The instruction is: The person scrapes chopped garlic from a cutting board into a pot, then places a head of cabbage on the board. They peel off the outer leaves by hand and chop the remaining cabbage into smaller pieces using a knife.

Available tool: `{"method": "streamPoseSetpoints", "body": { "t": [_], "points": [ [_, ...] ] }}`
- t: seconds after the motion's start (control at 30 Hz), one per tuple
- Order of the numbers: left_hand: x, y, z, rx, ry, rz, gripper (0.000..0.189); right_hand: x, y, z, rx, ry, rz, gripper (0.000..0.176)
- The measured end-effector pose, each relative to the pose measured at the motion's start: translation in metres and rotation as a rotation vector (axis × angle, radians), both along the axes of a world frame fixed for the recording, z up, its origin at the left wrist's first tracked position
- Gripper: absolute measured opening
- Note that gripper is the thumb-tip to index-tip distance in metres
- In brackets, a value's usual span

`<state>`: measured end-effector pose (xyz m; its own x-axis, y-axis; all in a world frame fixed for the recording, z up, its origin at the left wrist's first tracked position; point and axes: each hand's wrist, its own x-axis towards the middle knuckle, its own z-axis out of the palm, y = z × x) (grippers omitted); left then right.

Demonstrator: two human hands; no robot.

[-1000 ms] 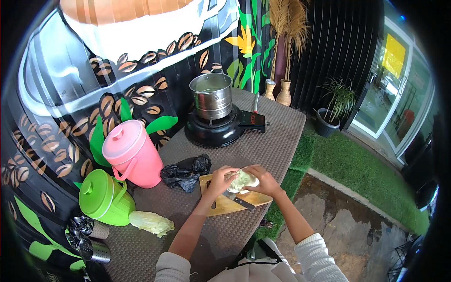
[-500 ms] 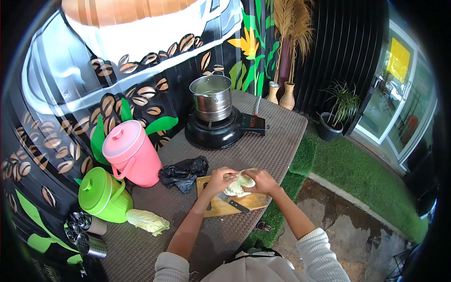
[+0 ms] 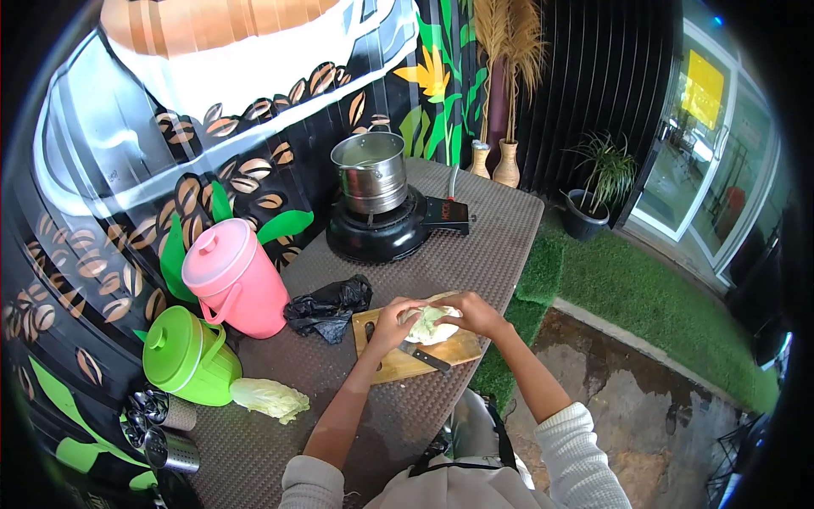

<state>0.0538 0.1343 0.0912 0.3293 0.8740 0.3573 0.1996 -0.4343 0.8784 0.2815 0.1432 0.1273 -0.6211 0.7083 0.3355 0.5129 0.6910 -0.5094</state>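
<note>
Where hands [image 3: 393,327] cover cabbage [image 3: 432,329], edges hidden, knife blade [image 3: 408,347] indistinct

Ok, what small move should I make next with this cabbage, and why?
Perhaps pull the cabbage gently apart: your left hand and right hand both hold it over the board, while the knife lies on the board, in neither hand.

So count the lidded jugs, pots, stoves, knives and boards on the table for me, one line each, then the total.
Lidded jugs: 2, pink jug and green jug
Pot: 1
Stove: 1
Knife: 1
Board: 1
Total: 6
</note>
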Motion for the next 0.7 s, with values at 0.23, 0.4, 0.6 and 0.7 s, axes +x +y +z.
{"method": "streamPoseSetpoints", "body": {
  "t": [0.23, 0.4, 0.6, 0.7],
  "points": [
    [0.001, 0.012, -0.005, 0.001, 0.026, -0.006, 0.027, -0.002, 0.01, -0.031, 0.55, -0.141, -0.01, 0.038],
    [0.001, 0.013, -0.007, 0.015, -0.044, -0.009, 0.03, -0.002, 0.023, -0.048, 0.599, -0.097, 0.007, 0.037],
    [0.007, 0.01, -0.007, -0.003, -0.234, -0.007, 0.036, 0.0, 0.015, -0.047, 0.575, -0.048, -0.054, 0.033],
    [0.012, 0.011, -0.006, 0.037, -0.193, 0.058, 0.038, 0.0, 0.012, -0.046, 0.463, -0.063, -0.091, 0.033]
  ]
}}
